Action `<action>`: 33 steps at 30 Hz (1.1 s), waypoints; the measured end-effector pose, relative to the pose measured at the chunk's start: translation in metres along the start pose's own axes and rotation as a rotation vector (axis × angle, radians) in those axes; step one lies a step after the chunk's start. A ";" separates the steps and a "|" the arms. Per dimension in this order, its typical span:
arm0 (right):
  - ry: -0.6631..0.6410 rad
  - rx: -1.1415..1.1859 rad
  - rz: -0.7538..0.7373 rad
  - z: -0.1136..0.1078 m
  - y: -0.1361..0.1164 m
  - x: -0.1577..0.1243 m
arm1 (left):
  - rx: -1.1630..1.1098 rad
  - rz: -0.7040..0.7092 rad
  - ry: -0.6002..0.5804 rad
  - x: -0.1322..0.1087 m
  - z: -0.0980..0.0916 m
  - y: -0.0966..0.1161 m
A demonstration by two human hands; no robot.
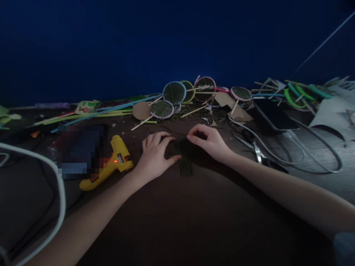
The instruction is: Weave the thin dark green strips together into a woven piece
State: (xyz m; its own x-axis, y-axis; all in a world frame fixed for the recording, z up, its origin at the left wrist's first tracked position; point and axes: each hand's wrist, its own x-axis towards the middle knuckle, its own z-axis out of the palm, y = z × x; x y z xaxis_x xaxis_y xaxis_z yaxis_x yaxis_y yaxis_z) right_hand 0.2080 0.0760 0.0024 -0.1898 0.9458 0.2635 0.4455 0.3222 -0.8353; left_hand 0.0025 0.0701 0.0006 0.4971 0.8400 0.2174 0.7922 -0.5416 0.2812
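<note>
On the dark table, a small dark green bundle of thin strips point(186, 168) lies between my hands. My left hand point(157, 153) is at its left, fingers apart and curved, thumb tip near the bundle. Above and right of it, my right hand point(209, 142) has thumb and index finger pinched together; whatever they hold, if anything, is too small and dark to make out. A yellow glue gun point(111, 166) with a lit orange light lies left of my left hand.
Behind the hands lie small round nets, a blue-rimmed one point(174, 92) among them, with sticks and cardboard scraps. Scissors point(257, 152), a phone point(273, 113) and a cable are at the right. A white cable point(61, 195) curves along the left, near a pixelated dark object point(80, 151).
</note>
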 end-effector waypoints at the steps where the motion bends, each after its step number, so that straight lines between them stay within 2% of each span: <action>1: -0.003 0.013 -0.015 0.000 0.000 0.000 | 0.002 0.000 0.003 0.000 0.000 0.000; 4: -0.017 0.026 -0.082 0.001 -0.003 -0.002 | 0.004 -0.012 0.013 0.000 0.000 0.001; 8: -0.061 -0.092 -0.146 0.003 -0.007 -0.003 | 0.005 -0.042 0.009 0.001 0.001 0.002; 12: -0.119 -0.127 -0.106 0.004 -0.008 -0.003 | 0.004 -0.030 0.025 0.001 0.001 0.002; 21: -0.170 0.041 -0.021 0.005 -0.006 -0.002 | -0.004 -0.010 0.046 0.000 0.002 0.001; 23: -0.145 0.052 -0.040 0.005 -0.006 -0.001 | 0.001 0.004 0.058 0.000 0.002 0.002; 28: 0.061 -0.010 -0.024 0.003 -0.003 -0.001 | 0.048 0.072 0.108 -0.003 0.000 0.006; 33: 0.054 0.023 0.058 0.002 -0.001 0.001 | 0.130 0.111 0.170 -0.006 -0.002 0.010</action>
State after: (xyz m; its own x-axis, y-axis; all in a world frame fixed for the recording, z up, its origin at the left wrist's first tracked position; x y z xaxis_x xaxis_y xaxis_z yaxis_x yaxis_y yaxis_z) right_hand 0.2055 0.0763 0.0018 -0.1162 0.9639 0.2396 0.4343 0.2662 -0.8605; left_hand 0.0065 0.0600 0.0038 0.5255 0.7522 0.3976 0.7805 -0.6122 0.1267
